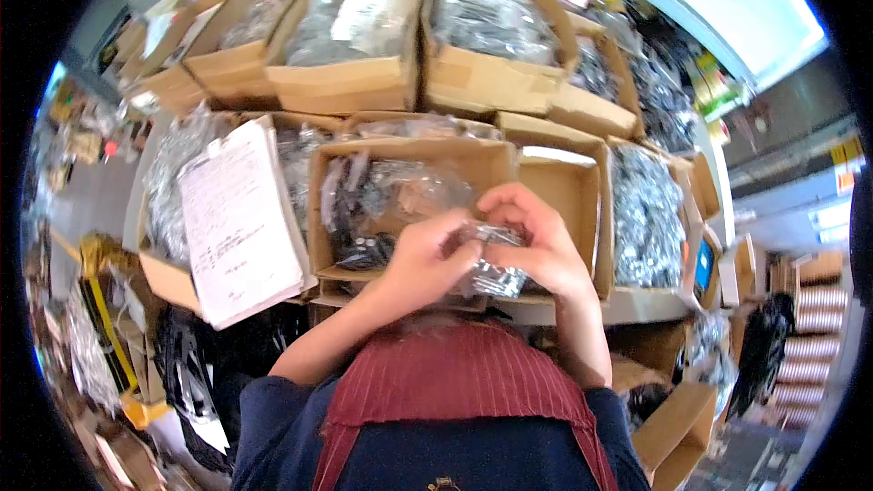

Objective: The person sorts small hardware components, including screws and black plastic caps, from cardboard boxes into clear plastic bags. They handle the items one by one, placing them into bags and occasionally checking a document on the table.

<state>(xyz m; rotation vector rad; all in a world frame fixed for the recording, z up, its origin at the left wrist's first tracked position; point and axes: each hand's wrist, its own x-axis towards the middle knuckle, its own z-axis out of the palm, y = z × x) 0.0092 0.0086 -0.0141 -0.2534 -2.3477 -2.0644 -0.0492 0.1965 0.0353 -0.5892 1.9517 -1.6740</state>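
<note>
Both hands meet in front of my chest, over the near edge of an open cardboard box (pixel 409 151). Between them is a small clear plastic bag (pixel 497 275) with shiny, silvery contents too small to make out. My left hand (pixel 429 253) pinches the bag's left side between thumb and fingers. On the other side, my right hand (pixel 543 238) closes on its upper right part with fingers curled. Inside the box behind them lie clear plastic bags (pixel 427 189) and dark parts (pixel 350 209).
A stack of handwritten sheets (pixel 238 218) leans on boxes at the left. Boxes of bagged parts (pixel 496 23) line the back. At the right stand a box with a white sheet inside (pixel 556 209) and a heap of silvery bags (pixel 646 218). A cardboard box (pixel 677 427) sits low right.
</note>
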